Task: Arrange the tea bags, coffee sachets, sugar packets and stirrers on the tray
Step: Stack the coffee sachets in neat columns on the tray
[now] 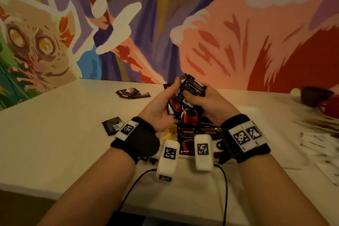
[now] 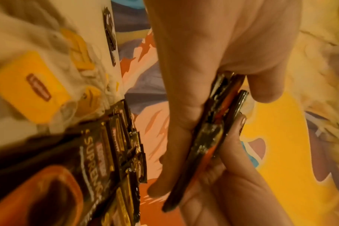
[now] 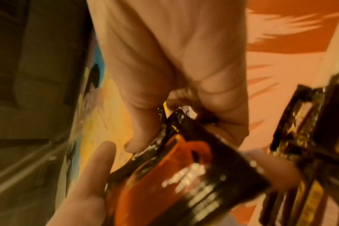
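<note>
Stack of glossy black-and-red foil coffee sachets point(image 1: 185, 101): both grips closed on it, left hand point(image 1: 161, 108), right hand point(image 1: 207, 104). Risk: slick, uneven stack fans, sachets drop onto counter point(image 1: 64, 115).

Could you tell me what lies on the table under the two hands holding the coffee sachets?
More black coffee sachets and yellow-tagged tea bags lie there; wrists hide the rest.

A painted mural wall point(image 1: 220, 33) backs the white table point(image 1: 55, 134); possibly mugs point(image 1: 315, 98) far right.
</note>
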Available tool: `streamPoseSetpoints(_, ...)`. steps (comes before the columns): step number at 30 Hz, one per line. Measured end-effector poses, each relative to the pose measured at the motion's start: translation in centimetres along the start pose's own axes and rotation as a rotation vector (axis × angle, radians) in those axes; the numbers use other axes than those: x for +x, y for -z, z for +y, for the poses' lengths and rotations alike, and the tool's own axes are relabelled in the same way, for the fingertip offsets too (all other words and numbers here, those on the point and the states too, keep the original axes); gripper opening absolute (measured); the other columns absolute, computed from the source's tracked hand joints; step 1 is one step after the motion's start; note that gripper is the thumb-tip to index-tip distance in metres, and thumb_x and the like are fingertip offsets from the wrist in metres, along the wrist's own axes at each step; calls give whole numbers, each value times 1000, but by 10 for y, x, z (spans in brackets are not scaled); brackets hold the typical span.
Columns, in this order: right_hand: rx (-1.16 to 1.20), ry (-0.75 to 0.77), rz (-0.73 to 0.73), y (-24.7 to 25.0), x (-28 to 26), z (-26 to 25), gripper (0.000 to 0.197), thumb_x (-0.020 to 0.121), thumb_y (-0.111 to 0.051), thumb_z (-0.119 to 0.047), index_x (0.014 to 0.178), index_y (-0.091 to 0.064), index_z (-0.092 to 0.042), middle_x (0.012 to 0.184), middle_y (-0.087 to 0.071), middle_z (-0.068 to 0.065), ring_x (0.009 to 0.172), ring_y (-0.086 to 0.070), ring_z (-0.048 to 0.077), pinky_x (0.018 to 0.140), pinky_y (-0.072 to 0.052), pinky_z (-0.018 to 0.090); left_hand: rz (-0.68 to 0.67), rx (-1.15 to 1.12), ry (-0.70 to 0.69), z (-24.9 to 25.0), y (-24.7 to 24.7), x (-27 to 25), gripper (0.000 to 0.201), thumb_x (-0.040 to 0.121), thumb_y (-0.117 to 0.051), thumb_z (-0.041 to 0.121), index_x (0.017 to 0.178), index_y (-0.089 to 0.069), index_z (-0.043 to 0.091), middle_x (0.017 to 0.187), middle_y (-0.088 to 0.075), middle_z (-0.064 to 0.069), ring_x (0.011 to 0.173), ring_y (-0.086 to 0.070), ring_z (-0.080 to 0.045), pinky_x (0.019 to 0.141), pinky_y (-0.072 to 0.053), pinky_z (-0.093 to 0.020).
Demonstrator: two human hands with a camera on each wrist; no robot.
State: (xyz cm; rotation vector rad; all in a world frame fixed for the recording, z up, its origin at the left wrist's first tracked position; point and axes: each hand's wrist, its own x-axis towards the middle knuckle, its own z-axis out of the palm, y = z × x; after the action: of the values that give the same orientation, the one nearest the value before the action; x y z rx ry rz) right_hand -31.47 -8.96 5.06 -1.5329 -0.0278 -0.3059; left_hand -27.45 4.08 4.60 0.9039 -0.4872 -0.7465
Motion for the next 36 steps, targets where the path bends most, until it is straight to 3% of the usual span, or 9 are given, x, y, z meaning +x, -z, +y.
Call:
streamPoseSetpoints(3,-182,6,21,7,-8,-3,25,82,-69,-21,103,-55,-19,106,-62,9,91,-64,17,80,-55,30,-10,-15,-1,-8,-2,2,48,82,-54,39,115,-66,7,116,-66,-15,106,-64,-26,96,-48,-39)
streamPoseSetpoints(6,-594,67,186,10,-9,-1,56,70,-75,-46,115,-43,-35,115,-32,-3,112,-36,13,94,-40,30,22,-41,0,-12,1,2,38,83,-56,34,108,-71,8,110,-68,-14,99,-67,-26,91,-50,-41)
streamPoseSetpoints(8,-661,135,270,8,-12,-3,65,67,-75,-49,116,-36,-33,113,-25,-5,111,-25,9,92,-31,25,42,-29,32,-12,1,-1,41,83,-57,34,112,-67,8,109,-68,-15,96,-67,-28,89,-50,-44)
streamPoseSetpoints(13,-447,236,279,1,-18,-2,42,69,-79,-35,89,-46,-20,82,-45,-6,74,-46,9,59,-39,21,39,-52,11,-16,0,-6,38,81,-56,33,111,-65,12,104,-70,-13,91,-68,-27,78,-55,-46)
streamPoseSetpoints(20,-145,172,350,9,-19,5,30,72,-76,-4,87,-56,-19,87,-63,2,85,-64,25,77,-56,44,71,-24,-3,-15,11,-7,26,81,-51,5,104,-62,7,95,-70,-15,90,-66,-31,74,-56,-46)
streamPoseSetpoints(26,247,79,258,15,-27,5,27,82,-55,14,93,-57,-10,87,-68,4,73,-67,15,55,-55,27,134,30,-19,-12,13,-4,29,80,-52,0,108,-59,2,105,-66,-21,90,-65,-33,65,-59,-44)
streamPoseSetpoints(29,325,58,293,20,-29,4,27,85,-52,11,92,-56,-15,89,-65,2,80,-63,17,54,-55,26,170,28,-50,-13,16,-2,37,78,-55,-2,116,-56,1,120,-59,-26,103,-61,-39,63,-59,-44)
streamPoseSetpoints(34,312,75,241,23,-32,2,28,86,-49,9,95,-58,-16,91,-65,3,81,-64,19,62,-56,32,152,129,-58,-15,17,-3,22,85,-52,-4,105,-60,1,93,-67,-18,77,-69,-28,58,-58,-37)
streamPoseSetpoints(36,251,94,180,25,-34,-1,24,86,-51,5,95,-61,-15,88,-68,3,79,-66,18,66,-56,35,124,165,-27,-16,17,-4,27,84,-52,-4,111,-58,-1,94,-67,-18,80,-69,-29,57,-57,-37)
